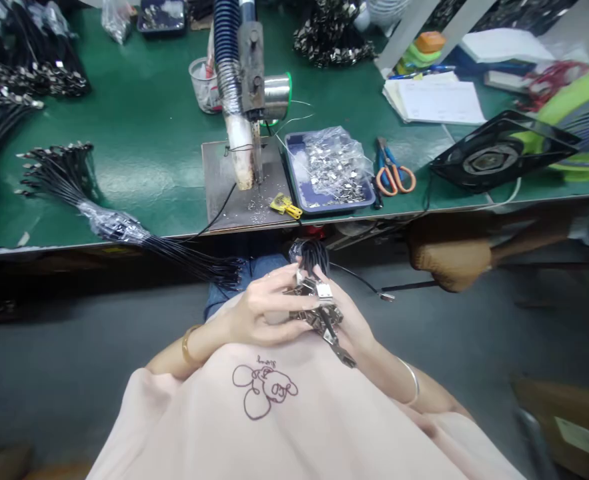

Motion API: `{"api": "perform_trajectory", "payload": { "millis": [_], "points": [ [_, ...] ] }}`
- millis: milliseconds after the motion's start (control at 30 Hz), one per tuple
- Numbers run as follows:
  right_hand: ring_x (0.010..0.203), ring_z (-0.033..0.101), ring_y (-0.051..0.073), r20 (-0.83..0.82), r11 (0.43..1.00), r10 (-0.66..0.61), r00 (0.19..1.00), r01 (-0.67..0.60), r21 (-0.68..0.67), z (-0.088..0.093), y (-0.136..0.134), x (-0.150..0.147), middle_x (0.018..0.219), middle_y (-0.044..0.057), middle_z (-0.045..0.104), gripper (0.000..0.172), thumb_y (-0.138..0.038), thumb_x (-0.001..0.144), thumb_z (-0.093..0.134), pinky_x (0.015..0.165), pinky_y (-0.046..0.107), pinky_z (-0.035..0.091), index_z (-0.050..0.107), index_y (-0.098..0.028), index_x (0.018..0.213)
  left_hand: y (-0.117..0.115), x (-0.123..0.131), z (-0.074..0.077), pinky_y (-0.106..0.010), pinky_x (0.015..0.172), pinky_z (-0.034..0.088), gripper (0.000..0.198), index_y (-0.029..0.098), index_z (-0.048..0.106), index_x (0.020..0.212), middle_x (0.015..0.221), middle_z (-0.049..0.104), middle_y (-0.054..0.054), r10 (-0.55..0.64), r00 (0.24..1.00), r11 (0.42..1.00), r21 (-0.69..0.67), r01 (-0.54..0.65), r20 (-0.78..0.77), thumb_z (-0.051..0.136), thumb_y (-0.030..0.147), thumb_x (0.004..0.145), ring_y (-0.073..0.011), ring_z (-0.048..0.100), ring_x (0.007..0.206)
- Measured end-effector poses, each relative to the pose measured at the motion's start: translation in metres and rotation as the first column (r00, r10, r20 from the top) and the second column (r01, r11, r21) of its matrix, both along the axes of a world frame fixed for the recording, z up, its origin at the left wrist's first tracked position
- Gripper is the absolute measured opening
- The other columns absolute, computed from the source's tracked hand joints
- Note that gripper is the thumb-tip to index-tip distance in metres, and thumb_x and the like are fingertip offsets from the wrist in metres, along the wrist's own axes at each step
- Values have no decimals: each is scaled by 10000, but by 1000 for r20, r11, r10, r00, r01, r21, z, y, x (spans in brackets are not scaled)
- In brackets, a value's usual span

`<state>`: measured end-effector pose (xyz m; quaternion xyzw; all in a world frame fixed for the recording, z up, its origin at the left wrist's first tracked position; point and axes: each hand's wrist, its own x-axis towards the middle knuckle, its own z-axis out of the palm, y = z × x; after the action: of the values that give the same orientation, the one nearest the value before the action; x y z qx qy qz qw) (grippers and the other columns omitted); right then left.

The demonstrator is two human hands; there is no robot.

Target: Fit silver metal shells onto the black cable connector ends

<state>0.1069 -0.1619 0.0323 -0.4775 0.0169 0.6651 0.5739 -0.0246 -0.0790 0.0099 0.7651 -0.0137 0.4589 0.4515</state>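
A bundle of black cables [313,257] with shiny metal connectors [324,313] is held over my lap. From the left, my left hand [274,303] has its fingers closed on the connector ends. My right hand [351,317] cups the same bundle from the right; its fingers are partly hidden behind the connectors. One cable [357,277] trails off to the right with its plug hanging free. To the left, another tied cable bundle [119,223] lies across the table edge, its lower ends hanging near my left hand.
The green table [149,120] carries a soldering stand with a hose [244,100], a solder spool [277,97], a blue tray [364,203] of metal parts, scissors [389,167], a yellow tool [285,207], and a black fan [504,157]. Several cable bundles [29,67] lie at the back left.
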Motion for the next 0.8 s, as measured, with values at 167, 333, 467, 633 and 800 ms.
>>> {"api": "perform_trajectory", "payload": {
  "millis": [167,333,467,633,800],
  "points": [
    [895,743,223,-180,984,179,967,-175,39,4,15,-15,860,8,762,335,-457,737,831,758,342,611,669,-218,906,5,-26,-11,-351,859,597,200,229,797,1027,1054,775,-115,140,990,919,-372,-131,-2,760,322,854,-232,747,976],
    [953,726,217,-197,961,275,941,-273,36,-2,30,-34,878,0,758,337,-403,708,869,856,368,598,628,-225,862,7,-38,-13,-308,671,579,269,190,761,797,642,699,-14,318,948,647,-728,-226,-11,789,458,812,-170,713,647],
    [984,721,212,-202,925,380,902,-373,74,-5,43,-43,893,-5,762,331,-426,706,863,887,351,590,651,-222,856,9,-45,-17,-303,669,574,294,201,749,765,576,665,16,411,911,548,-807,-222,28,798,490,796,-149,693,592],
    [955,740,230,-170,899,433,885,-439,7,-13,54,-47,860,18,777,278,-436,758,819,855,369,608,694,-217,876,13,-75,-26,-395,831,604,376,233,809,847,873,773,-78,282,959,642,-742,-195,-9,850,570,685,-249,746,915],
    [782,748,209,-233,860,497,836,-510,5,-27,64,-55,779,7,772,208,-389,783,802,744,350,617,704,-220,853,11,-97,-26,-451,985,558,221,240,827,882,1051,792,-115,342,931,750,-560,-351,-126,874,384,721,-270,718,1087]
  ]
}}
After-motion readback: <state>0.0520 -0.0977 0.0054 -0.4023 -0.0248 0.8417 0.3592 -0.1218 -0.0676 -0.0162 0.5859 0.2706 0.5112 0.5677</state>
